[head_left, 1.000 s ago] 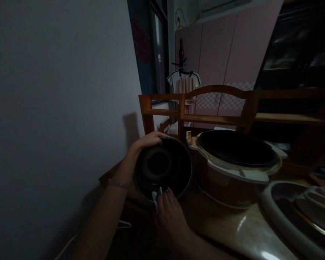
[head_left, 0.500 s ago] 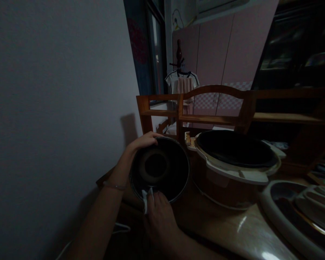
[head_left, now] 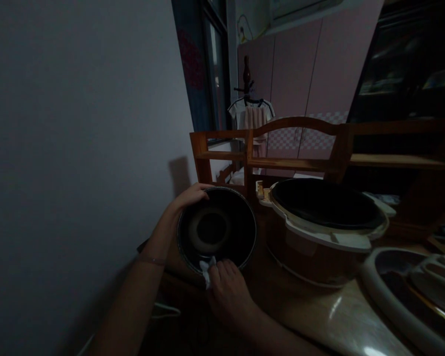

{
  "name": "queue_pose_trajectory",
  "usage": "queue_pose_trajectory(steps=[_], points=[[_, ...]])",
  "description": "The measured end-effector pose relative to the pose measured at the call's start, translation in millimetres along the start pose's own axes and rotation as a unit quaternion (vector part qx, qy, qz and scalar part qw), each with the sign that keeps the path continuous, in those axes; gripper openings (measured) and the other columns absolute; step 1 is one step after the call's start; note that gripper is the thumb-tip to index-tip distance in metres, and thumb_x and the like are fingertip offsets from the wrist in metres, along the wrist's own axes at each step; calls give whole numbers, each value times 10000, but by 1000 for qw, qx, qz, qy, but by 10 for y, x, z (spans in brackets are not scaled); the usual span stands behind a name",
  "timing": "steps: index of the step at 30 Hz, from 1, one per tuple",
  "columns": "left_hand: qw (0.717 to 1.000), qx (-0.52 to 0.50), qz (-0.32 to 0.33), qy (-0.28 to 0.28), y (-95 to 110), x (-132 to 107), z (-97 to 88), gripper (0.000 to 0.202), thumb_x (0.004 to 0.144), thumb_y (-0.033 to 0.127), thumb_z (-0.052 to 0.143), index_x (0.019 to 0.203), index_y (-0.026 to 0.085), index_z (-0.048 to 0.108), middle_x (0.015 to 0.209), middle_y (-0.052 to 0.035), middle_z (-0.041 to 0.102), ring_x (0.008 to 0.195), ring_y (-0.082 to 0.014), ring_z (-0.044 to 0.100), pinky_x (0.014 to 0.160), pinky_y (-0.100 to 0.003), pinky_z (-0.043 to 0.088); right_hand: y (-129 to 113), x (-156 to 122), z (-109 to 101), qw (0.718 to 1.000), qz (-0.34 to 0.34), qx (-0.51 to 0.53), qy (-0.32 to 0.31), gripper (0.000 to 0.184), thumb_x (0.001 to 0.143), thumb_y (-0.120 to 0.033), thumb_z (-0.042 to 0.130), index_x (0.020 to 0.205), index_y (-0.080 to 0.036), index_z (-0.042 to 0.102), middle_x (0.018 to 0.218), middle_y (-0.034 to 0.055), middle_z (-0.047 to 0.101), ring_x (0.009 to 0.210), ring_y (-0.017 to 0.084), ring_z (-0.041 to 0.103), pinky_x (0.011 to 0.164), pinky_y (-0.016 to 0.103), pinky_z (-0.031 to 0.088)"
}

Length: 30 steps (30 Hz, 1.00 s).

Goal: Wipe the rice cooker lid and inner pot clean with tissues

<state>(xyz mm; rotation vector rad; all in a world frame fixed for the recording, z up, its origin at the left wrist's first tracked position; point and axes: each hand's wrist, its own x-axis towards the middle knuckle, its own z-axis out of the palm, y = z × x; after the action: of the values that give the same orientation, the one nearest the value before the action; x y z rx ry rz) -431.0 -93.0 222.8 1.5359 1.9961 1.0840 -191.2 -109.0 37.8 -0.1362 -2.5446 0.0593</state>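
Observation:
A dark round inner pot (head_left: 217, 230) is tilted toward me over the left end of the table. My left hand (head_left: 191, 195) grips its far left rim, fingers curled over the edge. My right hand (head_left: 228, 289) is closed on a small white cloth (head_left: 206, 269) and presses it against the pot's near rim. A thin bracelet sits on my left wrist.
An open cooker body (head_left: 324, 230) with a cream rim stands right of the pot. Its lid (head_left: 415, 291) lies at the right edge. A wooden shelf rack (head_left: 282, 148) runs behind. A plain wall (head_left: 77, 148) is on the left. The glossy table (head_left: 330, 316) shows between them.
My right hand has slid the white cloth along the pot's near rim, first left, then slightly back right. The pot and my left hand have shifted a little left.

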Motion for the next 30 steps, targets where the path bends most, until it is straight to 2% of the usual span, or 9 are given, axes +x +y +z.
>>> queue_pose_trajectory(steps=[4, 6, 9, 11, 15, 20, 23, 26, 30], points=[[999, -28, -19, 35, -203, -62, -91, 623, 567, 116, 519, 1160, 185, 697, 957, 5, 750, 903, -212, 670, 865, -324, 515, 67, 36, -92, 1000, -20, 16, -10, 153, 836, -212, 583, 977, -160, 552, 938, 82, 580, 897, 239, 515, 860, 390, 433], [997, -30, -27, 58, -318, -104, -148, 601, 565, 124, 530, 1135, 192, 708, 950, 13, 750, 926, -219, 667, 881, -329, 511, 87, 62, -150, 999, -26, 33, -9, 161, 890, -294, 559, 987, -166, 552, 954, 80, 582, 902, 231, 516, 854, 379, 427], [994, -55, -44, 84, -480, -200, -228, 582, 562, 138, 546, 1117, 189, 713, 937, 17, 751, 929, -228, 668, 879, -333, 513, 104, 120, -236, 998, -31, 54, -11, 306, 936, -476, 503, 987, -179, 551, 948, 69, 588, 903, 226, 522, 872, 382, 416], [990, -78, -62, 101, -565, -294, -272, 581, 558, 147, 560, 1118, 195, 709, 919, 23, 752, 901, -228, 674, 859, -333, 520, 106, 180, -280, 997, -40, 57, -14, 363, 943, -534, 469, 976, -183, 551, 937, 62, 596, 908, 226, 529, 883, 383, 406], [983, -91, -87, 138, -659, -532, -330, 540, 556, 174, 590, 1079, 213, 719, 858, 33, 753, 832, -227, 680, 805, -336, 539, 67, 336, -295, 997, -63, 51, -9, 334, 961, -506, 461, 926, -189, 558, 910, 54, 618, 892, 213, 546, 854, 354, 393], [979, -72, -100, 161, -643, -773, -355, 507, 553, 169, 618, 1042, 238, 732, 806, 38, 749, 852, -242, 674, 792, -354, 544, -26, 471, -221, 995, -86, 35, 17, 257, 984, -403, 466, 858, -198, 559, 826, 31, 624, 809, 185, 549, 784, 332, 370], [978, -61, -108, 167, -595, -804, -355, 516, 543, 147, 632, 1038, 244, 738, 761, 38, 741, 856, -247, 672, 800, -360, 537, -60, 478, -194, 996, -87, 28, 20, 216, 990, -307, 442, 846, -198, 561, 799, 26, 619, 781, 183, 544, 757, 334, 356], [979, -55, -110, 161, -536, -766, -346, 524, 554, 135, 640, 1061, 223, 738, 739, 18, 735, 872, -255, 672, 811, -363, 530, -78, 454, -189, 997, -77, 18, 21, 208, 987, -282, 437, 843, -194, 558, 787, 27, 612, 772, 182, 544, 743, 333, 351], [982, -54, -109, 144, -461, -701, -324, 465, 619, 136, 658, 1070, 224, 734, 846, -8, 752, 901, -248, 669, 801, -340, 526, -91, 433, -201, 998, -67, 11, 17, 208, 985, -283, 443, 829, -196, 551, 783, 27, 604, 752, 179, 537, 731, 329, 356]])
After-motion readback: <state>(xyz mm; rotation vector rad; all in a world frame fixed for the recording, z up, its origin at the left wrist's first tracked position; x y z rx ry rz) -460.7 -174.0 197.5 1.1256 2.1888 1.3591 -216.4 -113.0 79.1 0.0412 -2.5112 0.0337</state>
